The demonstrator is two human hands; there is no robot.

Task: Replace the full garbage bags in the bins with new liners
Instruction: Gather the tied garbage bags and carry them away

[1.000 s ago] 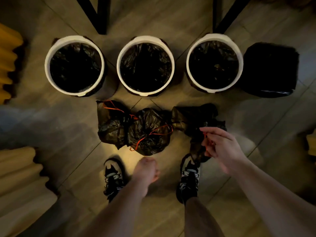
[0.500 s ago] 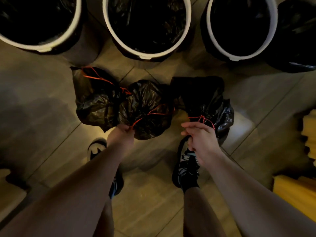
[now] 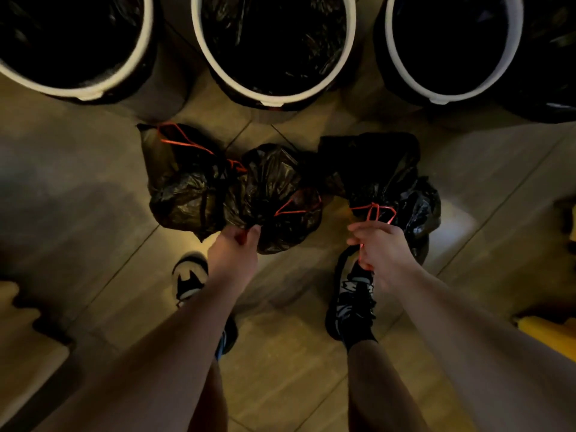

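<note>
- Where the light is dim, a tiled floor (image 3: 93, 244) lies under both hands.
- The left hand (image 3: 232, 257) pinches the middle bag (image 3: 277, 182) by its orange drawstring (image 3: 296, 210). The right hand (image 3: 381, 251) curls round the right bag's (image 3: 383, 169) tied drawstring (image 3: 372, 210).
- A third bag (image 3: 180, 182) lies left of the left hand, touching the middle bag.
- Beyond the hands stand the left bin (image 3: 145, 48), middle bin (image 3: 271, 99) and right bin (image 3: 442, 98), all black-lined.

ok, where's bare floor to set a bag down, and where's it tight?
Free: floor left of the left bag, in front of the left bin; floor right of the right bag, in front of the right bin. Crowded: three bags packed together before the middle bin; left hand pinches the middle bag, right hand grips the right bag.
</note>
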